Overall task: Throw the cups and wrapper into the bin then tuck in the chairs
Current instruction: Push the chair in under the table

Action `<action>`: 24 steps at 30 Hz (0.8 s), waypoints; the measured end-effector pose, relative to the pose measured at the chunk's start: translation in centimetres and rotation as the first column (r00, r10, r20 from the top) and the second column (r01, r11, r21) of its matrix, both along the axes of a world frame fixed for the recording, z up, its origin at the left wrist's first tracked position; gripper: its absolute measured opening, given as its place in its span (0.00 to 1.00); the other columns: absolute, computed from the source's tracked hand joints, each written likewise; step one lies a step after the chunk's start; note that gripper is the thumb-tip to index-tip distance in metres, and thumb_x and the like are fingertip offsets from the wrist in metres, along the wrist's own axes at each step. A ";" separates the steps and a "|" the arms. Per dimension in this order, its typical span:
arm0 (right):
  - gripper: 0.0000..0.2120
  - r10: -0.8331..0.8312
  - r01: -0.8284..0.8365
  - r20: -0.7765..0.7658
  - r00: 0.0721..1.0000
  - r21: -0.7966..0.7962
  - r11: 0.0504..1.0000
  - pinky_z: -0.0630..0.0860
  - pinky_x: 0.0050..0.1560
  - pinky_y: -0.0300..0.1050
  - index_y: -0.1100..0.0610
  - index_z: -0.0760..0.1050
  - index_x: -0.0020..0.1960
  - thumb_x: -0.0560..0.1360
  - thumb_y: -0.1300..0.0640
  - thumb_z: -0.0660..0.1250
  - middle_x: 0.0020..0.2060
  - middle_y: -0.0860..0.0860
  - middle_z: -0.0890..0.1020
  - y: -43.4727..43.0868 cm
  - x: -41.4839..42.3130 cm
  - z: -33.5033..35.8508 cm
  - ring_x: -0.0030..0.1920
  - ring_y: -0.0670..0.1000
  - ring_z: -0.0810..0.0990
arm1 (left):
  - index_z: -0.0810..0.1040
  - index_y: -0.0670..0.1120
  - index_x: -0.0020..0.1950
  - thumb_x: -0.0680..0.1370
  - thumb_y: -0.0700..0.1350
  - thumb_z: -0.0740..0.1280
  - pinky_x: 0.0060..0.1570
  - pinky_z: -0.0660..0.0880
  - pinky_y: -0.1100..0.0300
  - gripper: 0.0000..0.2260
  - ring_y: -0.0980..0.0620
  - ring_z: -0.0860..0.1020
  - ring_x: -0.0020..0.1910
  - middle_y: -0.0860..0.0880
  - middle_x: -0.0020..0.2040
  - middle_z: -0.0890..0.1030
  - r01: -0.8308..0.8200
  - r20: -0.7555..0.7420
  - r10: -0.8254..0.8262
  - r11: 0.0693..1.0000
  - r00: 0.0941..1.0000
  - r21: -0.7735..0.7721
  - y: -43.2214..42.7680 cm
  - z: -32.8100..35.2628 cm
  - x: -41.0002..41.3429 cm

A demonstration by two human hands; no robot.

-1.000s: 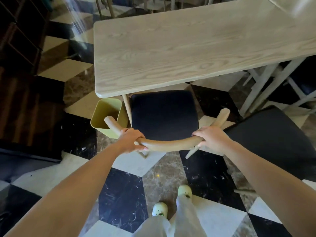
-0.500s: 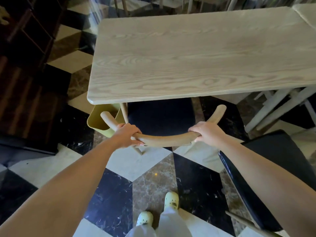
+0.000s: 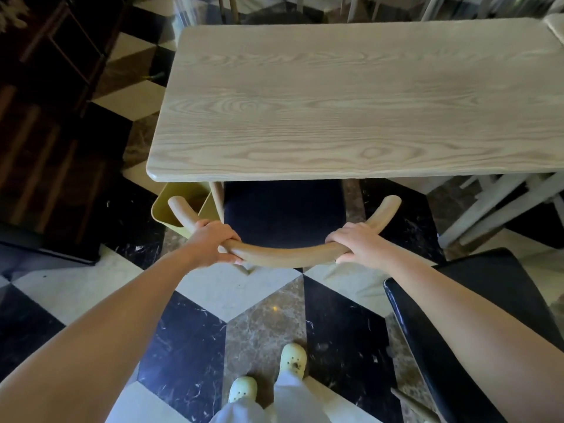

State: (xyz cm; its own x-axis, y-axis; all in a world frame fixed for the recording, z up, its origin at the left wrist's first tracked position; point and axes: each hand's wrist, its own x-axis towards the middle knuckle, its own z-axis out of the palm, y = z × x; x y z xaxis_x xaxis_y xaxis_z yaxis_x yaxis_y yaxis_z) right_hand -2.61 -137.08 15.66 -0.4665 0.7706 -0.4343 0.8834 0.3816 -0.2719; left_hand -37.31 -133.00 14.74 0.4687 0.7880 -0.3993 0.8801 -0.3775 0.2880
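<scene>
left hand (image 3: pixel 210 242): fingers wrapped tight round the left part of the backrest rail, thumb underneath, knuckles up.
right hand (image 3: pixel 357 244): fingers curled over the right part of the same rail, closed on it; arm reaches in from lower right.
backrest rail (image 3: pixel 287 254): curved tan wooden bar, both ends sweeping up and away toward the table; held between the two hands.
chair (image 3: pixel 283 209): dark seat pad, far part of it under the near edge of the table, near part out in the open. Rail sits clear of the table edge.
table (image 3: pixel 366 96): pale wood-grain top, bare. Cups and wrapper do not show on it.
bin (image 3: pixel 171 206): yellow-green, on the floor at the table's near-left corner, just left of the chair; rim partly under the tabletop. The rail's left end crosses in front of it. Contents cannot be told.
second chair (image 3: pixel 457 331): dark seat at lower right, out from the table, partly behind the right forearm.
table legs (image 3: pixel 494 203): whitish angled struts at the right, beneath the top.
floor (image 3: pixel 262 315): marble tiles in black, white and brown, cube pattern.
feet (image 3: pixel 293 358): pale clogs, light trousers, standing behind the chair, bottom centre.
dark wooden furniture (image 3: pixel 45 117): along the left side, well apart from the table.
</scene>
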 end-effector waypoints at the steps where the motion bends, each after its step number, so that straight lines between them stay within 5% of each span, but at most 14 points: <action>1: 0.19 0.007 -0.008 0.010 1.000 0.009 1.000 0.63 0.64 0.48 0.52 0.70 0.66 0.76 0.51 0.66 0.60 0.48 0.77 -0.1 0.0 0.0 0.62 0.52 0.70 | 0.78 0.56 0.57 0.70 0.59 0.72 0.67 0.59 0.53 0.17 0.57 0.70 0.52 0.61 0.47 0.73 0.006 -0.003 -0.006 1.000 1.000 0.002 -0.1 0.0 0.0; 9: 0.24 -0.109 0.087 0.088 0.990 0.221 0.971 0.61 0.70 0.50 0.55 0.68 0.67 0.75 0.46 0.65 0.62 0.53 0.74 -2.6 -1.2 -0.3 0.65 0.55 0.69 | 0.77 0.54 0.61 0.72 0.59 0.69 0.68 0.58 0.52 0.20 0.51 0.73 0.59 0.54 0.56 0.80 -0.013 -0.078 0.016 0.999 0.997 0.041 -1.3 1.2 1.1; 11: 0.26 -0.237 0.187 0.115 0.965 0.331 0.925 0.57 0.73 0.53 0.59 0.67 0.68 0.75 0.46 0.65 0.64 0.56 0.73 -4.4 -2.4 -1.0 0.68 0.58 0.67 | 0.72 0.51 0.67 0.73 0.58 0.69 0.73 0.52 0.50 0.25 0.48 0.69 0.67 0.51 0.64 0.76 -0.068 -0.089 0.080 0.989 0.993 0.130 -3.2 1.0 1.7; 14: 0.32 -0.444 0.397 0.024 0.896 0.407 0.823 0.58 0.74 0.56 0.62 0.59 0.74 0.77 0.49 0.64 0.74 0.59 0.63 -7.7 -5.0 -1.3 0.76 0.59 0.58 | 0.61 0.45 0.76 0.77 0.53 0.66 0.77 0.47 0.49 0.31 0.46 0.54 0.77 0.46 0.76 0.62 -0.243 0.107 0.227 0.952 0.968 0.183 -7.5 0.7 2.6; 18: 0.36 -0.588 0.586 -0.096 0.803 0.298 0.753 0.56 0.75 0.56 0.60 0.47 0.78 0.79 0.46 0.60 0.78 0.58 0.51 -12.4 -7.3 -1.3 0.77 0.59 0.53 | 0.51 0.46 0.79 0.81 0.52 0.60 0.77 0.48 0.50 0.31 0.46 0.47 0.79 0.46 0.80 0.49 -0.309 0.181 0.280 0.938 0.943 0.157 -13.3 -0.3 2.9; 24: 0.39 -0.582 0.581 0.036 0.813 0.016 0.813 0.47 0.75 0.58 0.54 0.41 0.78 0.77 0.36 0.54 0.79 0.54 0.46 -21.7 -8.2 -1.7 0.78 0.58 0.47 | 0.47 0.49 0.79 0.82 0.57 0.52 0.76 0.46 0.46 0.29 0.46 0.45 0.79 0.49 0.80 0.46 -0.131 -0.077 0.126 0.989 0.989 -0.070 -21.4 -0.8 2.9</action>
State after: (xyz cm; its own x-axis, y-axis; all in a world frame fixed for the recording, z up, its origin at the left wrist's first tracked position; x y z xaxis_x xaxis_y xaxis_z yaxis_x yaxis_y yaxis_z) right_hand -10.79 -158.75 14.00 0.0858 0.8948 -0.4382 0.9504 -0.2054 -0.2334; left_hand -34.46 -154.39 13.91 0.3332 0.8066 -0.4882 0.9395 -0.2400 0.2446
